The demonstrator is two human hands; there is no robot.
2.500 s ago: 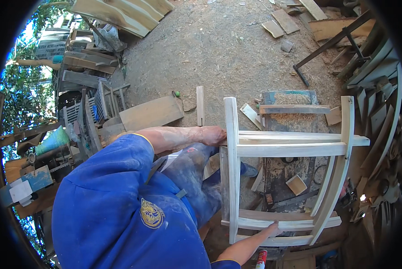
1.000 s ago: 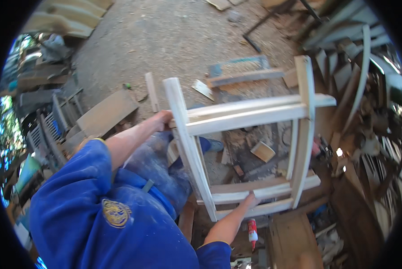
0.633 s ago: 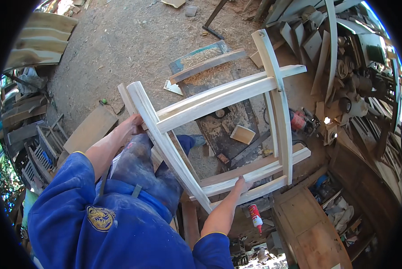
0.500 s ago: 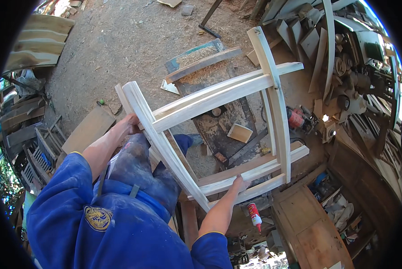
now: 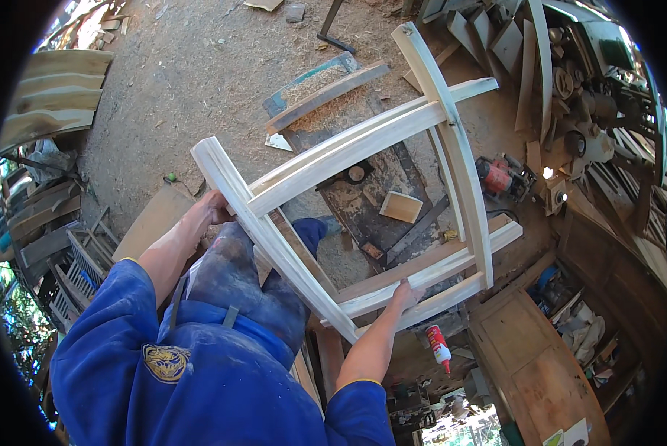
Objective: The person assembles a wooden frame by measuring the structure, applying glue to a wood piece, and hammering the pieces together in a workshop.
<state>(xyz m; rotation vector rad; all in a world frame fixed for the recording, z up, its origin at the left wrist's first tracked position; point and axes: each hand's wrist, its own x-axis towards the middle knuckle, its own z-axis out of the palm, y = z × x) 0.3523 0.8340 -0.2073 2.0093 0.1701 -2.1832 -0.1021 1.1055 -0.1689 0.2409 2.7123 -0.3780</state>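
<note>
A pale wooden frame is held up in front of me, above a dark, worn workbench. Two long, slightly curved posts are joined by paired rails. My left hand is closed on the near post at its left side, with the fingers partly hidden behind the wood. Towards the right end, my right hand grips the lower rails, thumb on top and the other fingers mostly out of sight. Through the frame a small wood block shows on the bench.
A red-and-white bottle lies right of my right forearm. Beyond the frame is a red power tool. A wooden panel stands at lower right, scrap boards lean at upper right, and a curved plank rests at the bench's far end.
The whole scene has shifted slightly in view, and the frame has tilted a little, its far end moving upward. Both hands keep their grip on it.
</note>
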